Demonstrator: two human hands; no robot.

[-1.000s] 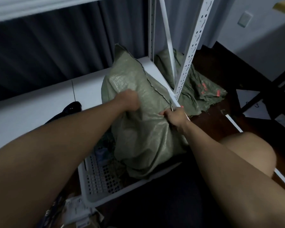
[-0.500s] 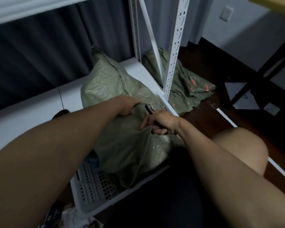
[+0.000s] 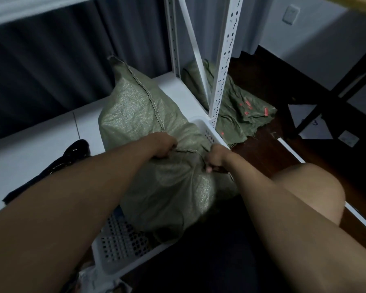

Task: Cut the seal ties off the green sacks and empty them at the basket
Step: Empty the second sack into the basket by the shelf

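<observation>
Head view: we grip the sack (image 3: pixel 148 115) with both hands, left hand (image 3: pixel 164 145) and right hand (image 3: pixel 217 158) fingers clenched on its fabric; it stands in the basket (image 3: pixel 118 248) beside the shelf post (image 3: pixel 222 60).

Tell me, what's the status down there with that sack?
Left hand and right hand both grip the green sack. Sack sits over the white basket. Nothing blocking; rack post close behind.

You're in a home storeroom: white slotted shelving posts (image 3: pixel 222 60) at upper centre, dark curtains (image 3: pixel 51 66) upper left, wood floor (image 3: pixel 262 85) right.
</observation>
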